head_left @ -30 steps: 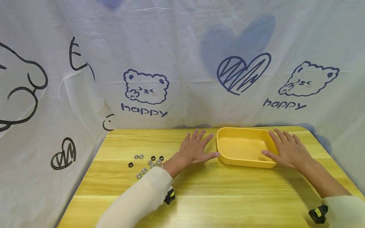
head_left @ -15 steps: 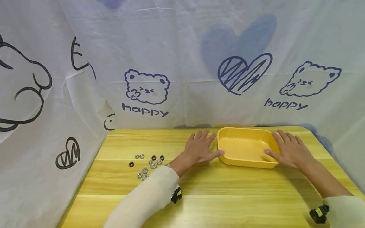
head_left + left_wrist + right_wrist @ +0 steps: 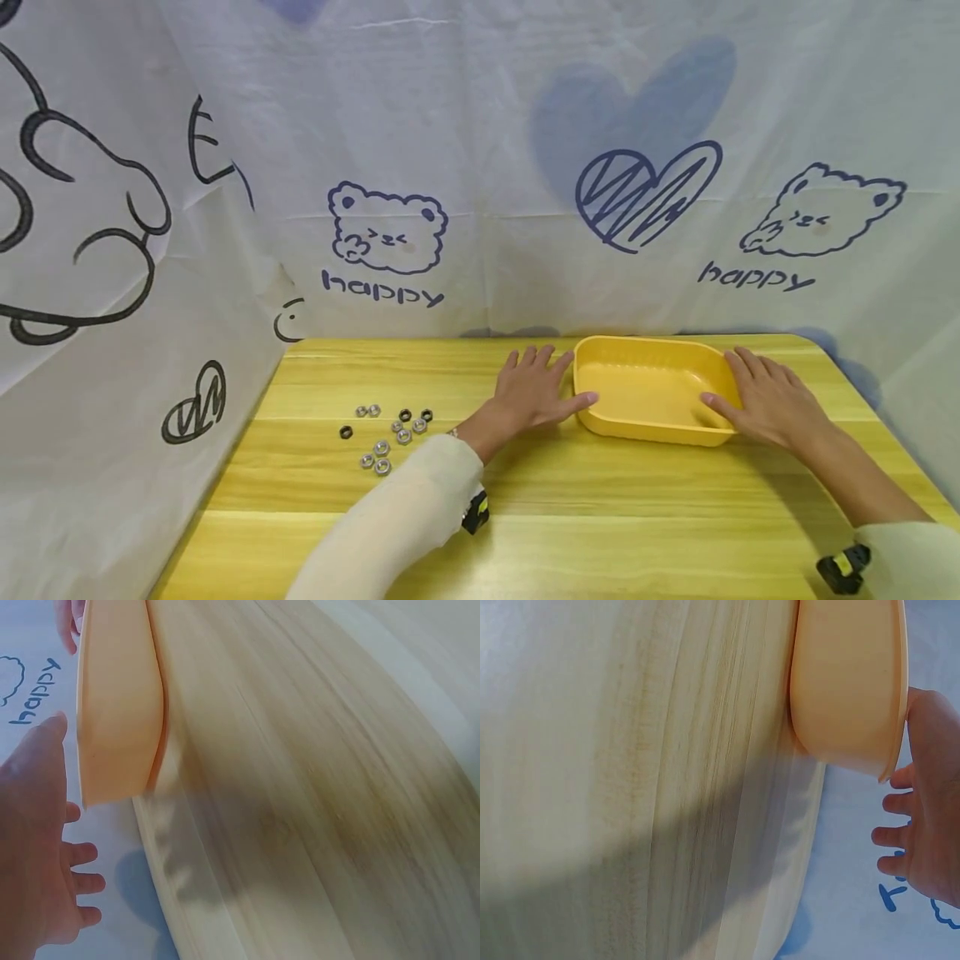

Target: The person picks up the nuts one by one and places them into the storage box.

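Observation:
A yellow rectangular plastic tub [image 3: 652, 433] sits near the far edge of the wooden table, right of the middle. My left hand [image 3: 528, 394] is at its left end, fingers spread, with the thumb over the rim; in the left wrist view the thumb tip shows near the tub's rim [image 3: 81, 750]. At the right end, my right hand [image 3: 776, 406] has its thumb over the rim and fairly straight fingers along the outside. The right wrist view shows its thumb beside the tub wall [image 3: 847, 690]. Both hands look relaxed around the tub, not curled.
Several loose hex nuts, silver [image 3: 382, 467] and black [image 3: 346, 432], lie scattered on the table [image 3: 570, 533] to the left of my left arm. A white printed cloth [image 3: 510, 167] hangs behind the table and along its sides.
My left hand has moved right towards the tub, and its thumb now reaches over the rim. The right hand has barely moved. More nuts show beside the left sleeve.

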`<act>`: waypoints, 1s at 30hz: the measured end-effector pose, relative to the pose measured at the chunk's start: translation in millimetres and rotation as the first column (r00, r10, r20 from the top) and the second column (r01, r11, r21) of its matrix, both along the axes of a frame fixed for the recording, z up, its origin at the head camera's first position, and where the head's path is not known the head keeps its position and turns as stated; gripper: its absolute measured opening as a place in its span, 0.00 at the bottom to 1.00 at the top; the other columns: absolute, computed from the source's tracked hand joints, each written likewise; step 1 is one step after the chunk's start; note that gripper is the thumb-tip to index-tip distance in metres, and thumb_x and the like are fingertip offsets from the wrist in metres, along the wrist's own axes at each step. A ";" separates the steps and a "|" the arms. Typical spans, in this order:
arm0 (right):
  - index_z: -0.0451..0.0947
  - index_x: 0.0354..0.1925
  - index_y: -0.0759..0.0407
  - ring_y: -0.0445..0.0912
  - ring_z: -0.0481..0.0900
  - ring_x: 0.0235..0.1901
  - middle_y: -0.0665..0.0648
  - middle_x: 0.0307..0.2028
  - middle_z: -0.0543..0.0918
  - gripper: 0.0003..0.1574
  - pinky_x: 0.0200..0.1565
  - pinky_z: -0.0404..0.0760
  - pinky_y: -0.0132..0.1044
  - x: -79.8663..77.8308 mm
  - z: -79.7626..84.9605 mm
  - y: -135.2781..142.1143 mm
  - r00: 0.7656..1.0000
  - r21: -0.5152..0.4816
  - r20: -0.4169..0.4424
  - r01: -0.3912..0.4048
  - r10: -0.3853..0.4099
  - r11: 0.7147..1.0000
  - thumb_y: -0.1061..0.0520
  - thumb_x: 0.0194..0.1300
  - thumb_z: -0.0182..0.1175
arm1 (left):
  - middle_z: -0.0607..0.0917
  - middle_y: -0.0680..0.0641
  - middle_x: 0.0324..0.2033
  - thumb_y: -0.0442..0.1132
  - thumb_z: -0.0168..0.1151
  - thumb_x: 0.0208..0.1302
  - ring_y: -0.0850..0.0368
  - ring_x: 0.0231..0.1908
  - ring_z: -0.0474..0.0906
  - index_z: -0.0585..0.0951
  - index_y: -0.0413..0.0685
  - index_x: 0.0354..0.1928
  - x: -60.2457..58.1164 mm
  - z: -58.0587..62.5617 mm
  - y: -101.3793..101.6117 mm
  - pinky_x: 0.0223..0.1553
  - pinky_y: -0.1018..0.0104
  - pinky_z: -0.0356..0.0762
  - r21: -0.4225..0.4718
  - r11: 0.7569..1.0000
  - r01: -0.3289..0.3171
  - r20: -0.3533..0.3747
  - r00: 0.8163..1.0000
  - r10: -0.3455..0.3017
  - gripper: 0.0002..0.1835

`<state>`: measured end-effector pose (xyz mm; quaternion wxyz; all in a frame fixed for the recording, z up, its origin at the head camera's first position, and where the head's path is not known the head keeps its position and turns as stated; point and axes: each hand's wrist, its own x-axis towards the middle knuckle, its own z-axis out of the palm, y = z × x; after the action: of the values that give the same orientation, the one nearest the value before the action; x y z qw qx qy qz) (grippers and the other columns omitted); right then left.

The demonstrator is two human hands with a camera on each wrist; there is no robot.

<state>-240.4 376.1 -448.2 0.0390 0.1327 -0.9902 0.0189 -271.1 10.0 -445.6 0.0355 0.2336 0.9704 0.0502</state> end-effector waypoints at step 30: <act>0.57 0.71 0.80 0.77 0.72 0.60 0.83 0.64 0.70 0.57 0.63 0.71 0.72 -1.7 -3.3 4.3 0.992 -0.037 0.115 0.049 -0.044 0.998 0.29 0.76 0.46 | 0.72 0.48 0.74 0.78 0.33 0.71 0.46 0.74 0.67 0.70 0.53 0.75 -1.8 -6.8 18.9 0.79 0.46 0.57 -0.006 0.998 -0.062 -0.031 0.998 0.062 0.46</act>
<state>-242.1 380.4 -451.5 -0.0145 0.1076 -0.9931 0.0454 -272.8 28.9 -452.4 0.0197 0.2039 0.9778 0.0443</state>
